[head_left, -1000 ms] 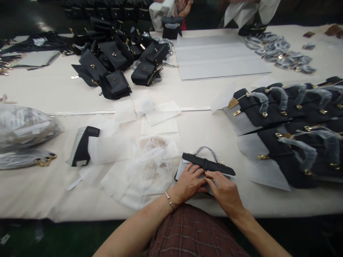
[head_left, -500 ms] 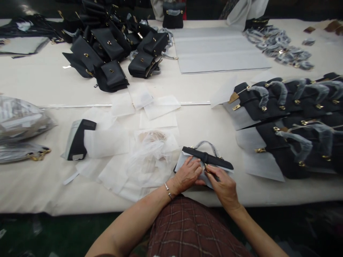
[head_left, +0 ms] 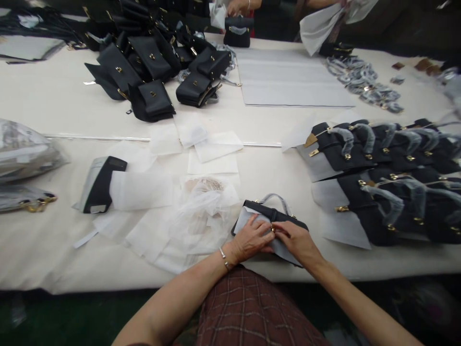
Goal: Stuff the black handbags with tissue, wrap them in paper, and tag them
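A black handbag [head_left: 264,210] lies on the table in front of me, with a plastic-wrapped handle [head_left: 274,196] pointing away. Light grey sheet [head_left: 248,217] covers much of its front. My left hand [head_left: 252,239] rests flat on that sheet, fingers stretched towards the middle of the bag. At the bag's centre, the fingertips of my right hand [head_left: 297,240] pinch a small gold clasp [head_left: 272,228]. The fingers partly hide the clasp, so I cannot tell whether it is fastened.
Wrapped-handle black bags [head_left: 374,202] stand in rows at right. Crumpled white tissue [head_left: 201,216] and a black-and-grey device [head_left: 103,185] lie left. Beyond are a heap of black bags [head_left: 151,62], a grey sheet [head_left: 288,79] and wrapped handles [head_left: 363,79]. A co-worker's hand [head_left: 237,6] is at the far edge.
My right hand has shifted slightly left and its fingertips now pinch the gold clasp. My left hand stays on the sheet. Across the table, a co-worker's hand has come into view.
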A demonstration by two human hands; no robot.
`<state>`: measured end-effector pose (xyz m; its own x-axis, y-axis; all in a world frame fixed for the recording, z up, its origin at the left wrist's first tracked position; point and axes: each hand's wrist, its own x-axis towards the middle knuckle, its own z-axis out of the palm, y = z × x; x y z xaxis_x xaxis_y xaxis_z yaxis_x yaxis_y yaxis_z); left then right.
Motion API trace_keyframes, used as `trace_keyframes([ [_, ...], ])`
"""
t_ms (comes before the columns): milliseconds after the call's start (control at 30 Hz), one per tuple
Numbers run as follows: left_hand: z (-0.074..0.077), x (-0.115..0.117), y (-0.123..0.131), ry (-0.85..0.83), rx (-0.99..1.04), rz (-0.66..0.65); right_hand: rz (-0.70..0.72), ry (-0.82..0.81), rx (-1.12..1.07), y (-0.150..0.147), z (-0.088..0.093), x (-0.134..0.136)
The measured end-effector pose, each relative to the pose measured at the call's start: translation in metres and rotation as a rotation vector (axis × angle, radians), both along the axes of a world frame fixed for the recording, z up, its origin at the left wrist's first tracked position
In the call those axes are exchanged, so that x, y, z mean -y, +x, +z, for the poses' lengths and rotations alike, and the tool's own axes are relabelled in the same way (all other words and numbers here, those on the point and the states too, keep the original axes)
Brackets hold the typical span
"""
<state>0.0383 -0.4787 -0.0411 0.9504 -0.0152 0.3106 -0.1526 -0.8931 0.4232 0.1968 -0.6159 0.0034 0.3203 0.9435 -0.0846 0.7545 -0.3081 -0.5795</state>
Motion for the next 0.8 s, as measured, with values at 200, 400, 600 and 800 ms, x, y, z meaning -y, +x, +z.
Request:
trace_keyframes([
  [200, 0.004, 0.003, -0.008, 0.046, 0.037, -0.028, 0.027, 0.022, 0.006, -0.011, 0.002, 0.001],
  [400, -0.042, 0.013, 0.003, 0.176, 0.352, 0.142, 0.06, -0.017, 0.177, -0.02, -0.027, 0.005],
  [600, -0.067, 0.015, 0.014, 0.308, 0.583, 0.375, 0.359, 0.06, 0.411, 0.007, -0.026, -0.009],
  [800, -0.007, 0.007, -0.014, 0.127, 0.006, 0.062, 0.508, -0.142, 0.467, 0.004, 0.005, -0.018],
])
